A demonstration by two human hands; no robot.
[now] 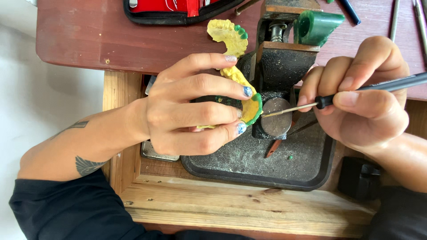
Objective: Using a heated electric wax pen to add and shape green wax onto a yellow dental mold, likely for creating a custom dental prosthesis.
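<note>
The left hand (191, 106) is gripping a yellow dental cast (249, 104) with green wax along its edge, its fingers (222, 91) clamped around the cast and holding it just left of a black vise (278, 75). The right hand (362, 95) is pinching a slim carving tool (356, 91), thumb and fingers closed together on its dark handle, and the tool's thin metal tip is touching the green rim of the cast between the two hands. Just above the left fingers, a second yellow cast (227, 35) with green teeth is lying on the reddish counter (80, 35). Below both hands, a black tray (249, 169) dusted with shavings is sitting in a wooden frame (222, 204). A green wax block (318, 26) is resting above the right fingers, and a red case (178, 9) is lying at the counter's far edge.
</note>
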